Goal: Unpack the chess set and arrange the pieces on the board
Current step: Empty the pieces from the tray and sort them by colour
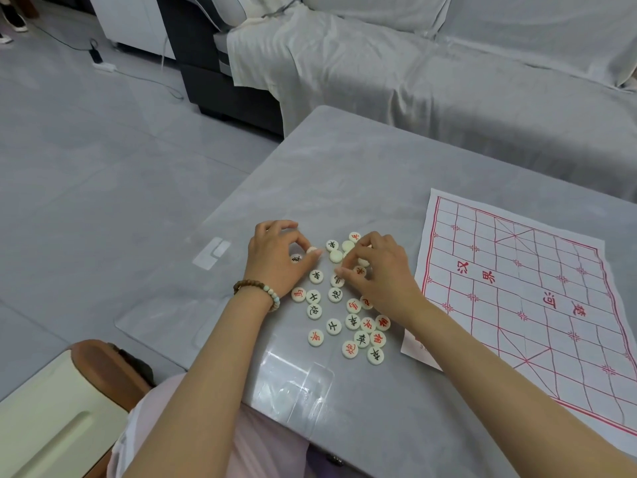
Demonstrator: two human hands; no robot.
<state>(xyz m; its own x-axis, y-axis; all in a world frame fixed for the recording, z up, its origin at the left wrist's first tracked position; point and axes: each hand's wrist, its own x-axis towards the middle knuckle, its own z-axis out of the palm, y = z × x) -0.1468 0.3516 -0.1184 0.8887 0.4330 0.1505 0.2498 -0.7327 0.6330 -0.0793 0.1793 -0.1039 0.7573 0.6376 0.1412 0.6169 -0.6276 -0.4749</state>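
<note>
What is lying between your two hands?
In the head view, a few round white chess pieces lie between the left hand and the right hand. One is blank on top, and others show black characters.

Left hand (275, 258) pinches a piece (312, 250); right hand (377, 270) curls downward (arms outstretched).
</note>
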